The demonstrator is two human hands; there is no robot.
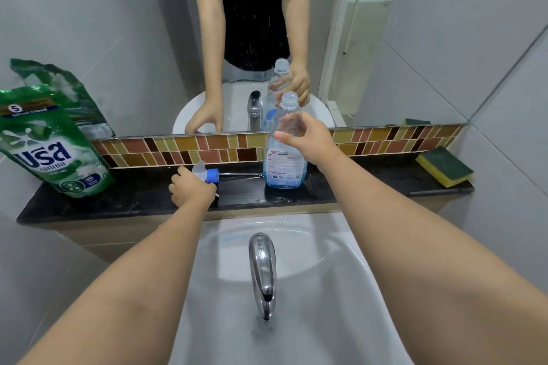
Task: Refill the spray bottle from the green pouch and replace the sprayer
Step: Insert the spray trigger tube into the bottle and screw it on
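A clear spray bottle [285, 163] with a little blue liquid at its bottom stands upright on the black ledge [133, 201], its neck uncapped. My right hand [308, 139] grips the bottle's upper body. My left hand [191, 191] rests on the ledge and holds the white sprayer head [204, 172] with its blue collar; the dip tube lies along the ledge toward the bottle. The green pouch [53, 145] stands at the ledge's left end, leaning on the wall, its top torn.
A yellow and green sponge [444, 166] lies at the ledge's right end. A mirror [385, 53] above the mosaic tile strip reflects my arms and the bottle. Below the ledge are a white basin [341, 290] and a chrome tap [262, 270].
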